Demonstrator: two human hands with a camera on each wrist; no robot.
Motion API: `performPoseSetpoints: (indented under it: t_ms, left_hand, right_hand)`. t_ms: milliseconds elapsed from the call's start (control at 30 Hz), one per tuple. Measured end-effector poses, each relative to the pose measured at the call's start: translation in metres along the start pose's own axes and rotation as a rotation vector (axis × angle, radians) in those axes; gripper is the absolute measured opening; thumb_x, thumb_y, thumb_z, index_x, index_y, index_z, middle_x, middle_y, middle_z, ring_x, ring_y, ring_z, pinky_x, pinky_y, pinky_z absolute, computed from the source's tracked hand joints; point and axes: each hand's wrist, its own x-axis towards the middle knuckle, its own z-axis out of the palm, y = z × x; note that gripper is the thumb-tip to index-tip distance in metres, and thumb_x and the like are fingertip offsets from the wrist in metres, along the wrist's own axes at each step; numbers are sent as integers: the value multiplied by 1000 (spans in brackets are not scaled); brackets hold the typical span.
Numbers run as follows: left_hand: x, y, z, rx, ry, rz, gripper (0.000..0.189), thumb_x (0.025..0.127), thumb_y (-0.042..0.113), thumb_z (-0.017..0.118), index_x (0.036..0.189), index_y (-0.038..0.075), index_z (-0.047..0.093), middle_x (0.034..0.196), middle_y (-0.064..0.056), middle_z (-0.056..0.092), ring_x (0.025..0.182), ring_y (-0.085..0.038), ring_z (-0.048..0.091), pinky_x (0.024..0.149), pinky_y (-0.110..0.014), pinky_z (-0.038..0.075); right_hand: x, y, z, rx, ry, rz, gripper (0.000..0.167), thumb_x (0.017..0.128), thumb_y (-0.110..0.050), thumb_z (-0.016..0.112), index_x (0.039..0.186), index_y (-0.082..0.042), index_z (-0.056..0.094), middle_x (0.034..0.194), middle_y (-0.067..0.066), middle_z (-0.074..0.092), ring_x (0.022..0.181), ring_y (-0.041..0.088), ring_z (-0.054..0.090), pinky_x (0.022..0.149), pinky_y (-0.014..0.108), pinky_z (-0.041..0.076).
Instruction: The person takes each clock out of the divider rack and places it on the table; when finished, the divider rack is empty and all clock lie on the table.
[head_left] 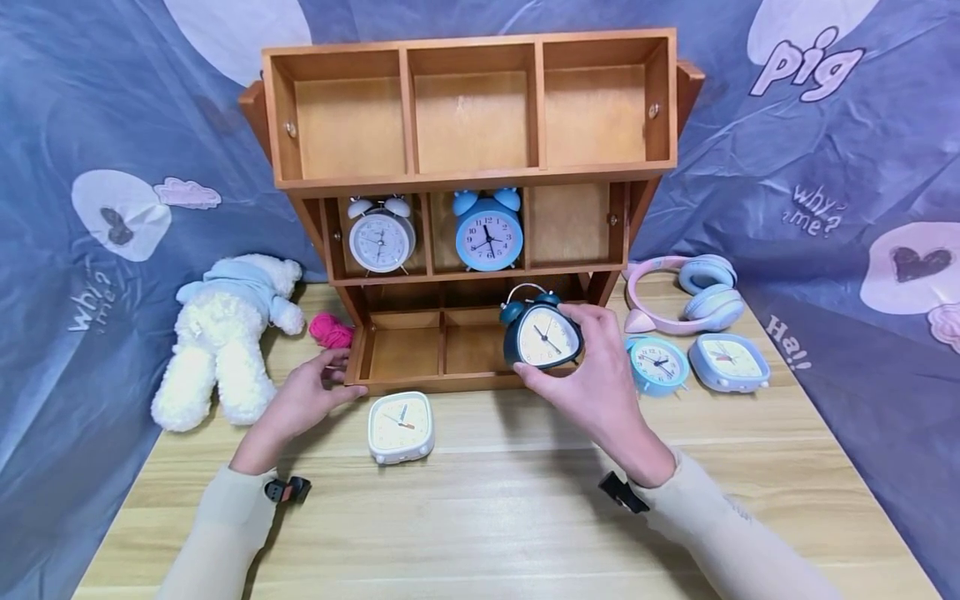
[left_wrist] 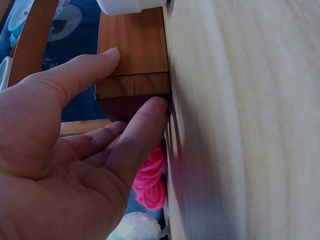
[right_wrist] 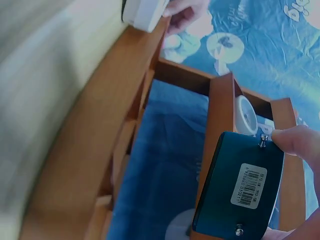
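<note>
My right hand [head_left: 600, 379] grips a dark teal twin-bell alarm clock [head_left: 550, 336] by its sides, in front of the right part of the wooden shelf's bottom tier [head_left: 442, 386]. The clock's underside [right_wrist: 240, 185], with a barcode label and two small metal feet, faces the right wrist camera. With thumb and fingers, my left hand [head_left: 303, 400] holds the bottom tier's left front corner [left_wrist: 132, 85]. Just right of that hand, a white square clock [head_left: 401, 427] lies face up on the table. On the middle tier stand a white twin-bell clock [head_left: 382, 239] and a blue one [head_left: 489, 236].
Right of the shelf lie a light blue round clock [head_left: 657, 365], a blue square clock [head_left: 729, 363] and pink-and-blue headphones [head_left: 712, 304]. A white plush toy [head_left: 225, 342] and pink yarn [head_left: 331, 331] lie to the left. The shelf's top tier [head_left: 472, 177] overhangs the lower ones.
</note>
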Motion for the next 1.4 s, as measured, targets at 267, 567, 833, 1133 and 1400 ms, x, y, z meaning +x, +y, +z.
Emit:
performPoseSetpoints:
  t_ms: [267, 567, 833, 1133, 1400]
  left_hand:
    - [1, -1, -1, 0, 0, 7, 80, 100, 30, 87, 162, -5, 50, 134, -26, 75, 120, -39, 74, 98, -46, 62]
    - [1, -3, -1, 5, -4, -2, 80, 100, 29, 86, 163, -4, 49, 134, -26, 76, 122, -39, 74, 101, -49, 60]
    - [1, -3, -1, 5, -4, -3, 80, 100, 30, 86, 163, -3, 49, 135, -27, 75, 123, -41, 73, 106, -57, 60]
    - [0, -3, -1, 2, 1, 10, 79, 100, 30, 86, 162, -4, 50, 136, -27, 75, 122, -41, 73, 102, -52, 61]
    - [-1, -2, -1, -1, -3, 2, 80, 100, 31, 86, 163, -4, 50, 133, -26, 75, 121, -40, 73, 99, -47, 61]
  right_hand:
    - [-19, 3, 17, -7, -116, 18, 90, 74, -35, 104, 149, -7, 63, 148, 16, 54, 131, 38, 61, 107, 56, 54]
    - [-42, 4, 36, -33, -253, 35, 93, 75, -35, 103, 153, -6, 61, 149, 13, 55, 131, 36, 66, 110, 59, 59]
    - [-52, 4, 46, -56, -340, 41, 93, 74, -35, 103, 153, -9, 62, 150, 10, 56, 132, 33, 66, 111, 55, 59]
    - [-57, 10, 53, -70, -402, 2, 90, 73, -34, 103, 150, -9, 64, 149, 7, 57, 130, 27, 66, 110, 51, 59]
    - [-59, 13, 57, -93, -439, -12, 91, 73, -33, 103, 151, -7, 64, 146, 8, 58, 127, 25, 66, 111, 49, 60]
